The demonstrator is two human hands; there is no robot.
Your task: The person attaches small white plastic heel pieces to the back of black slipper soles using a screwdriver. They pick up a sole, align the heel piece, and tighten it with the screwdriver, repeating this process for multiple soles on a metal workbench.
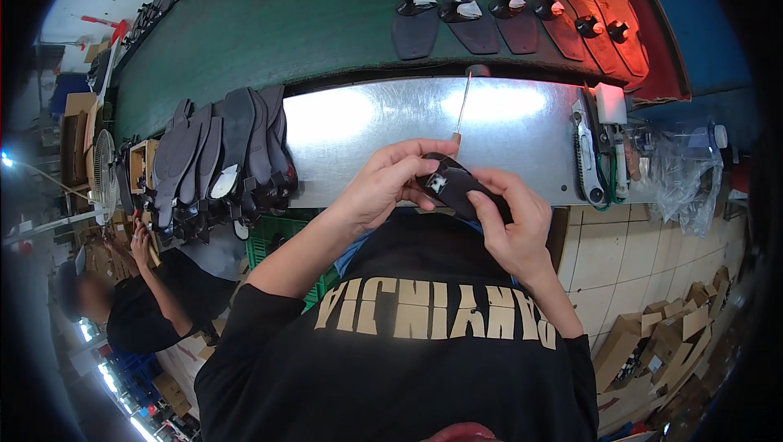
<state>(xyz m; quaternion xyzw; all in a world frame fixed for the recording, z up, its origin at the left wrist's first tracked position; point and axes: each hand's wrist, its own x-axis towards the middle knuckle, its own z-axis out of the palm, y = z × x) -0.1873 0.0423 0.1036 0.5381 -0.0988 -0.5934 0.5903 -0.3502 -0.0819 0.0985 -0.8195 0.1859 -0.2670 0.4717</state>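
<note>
Both my hands hold one black shoe insole with a small white label patch, just in front of my chest. My left hand grips its near-left end with thumb and fingers curled over it. My right hand pinches the right end. Beneath them lies a shiny metal bench top. A thin tool with a wooden handle lies on the metal just beyond my hands.
A pile of dark insoles lies at the bench's left end. Several insoles sit in a row on the green conveyor belt behind. A stapler-like tool and plastic bags are at right. Another person works at lower left; cardboard boxes lie on the floor.
</note>
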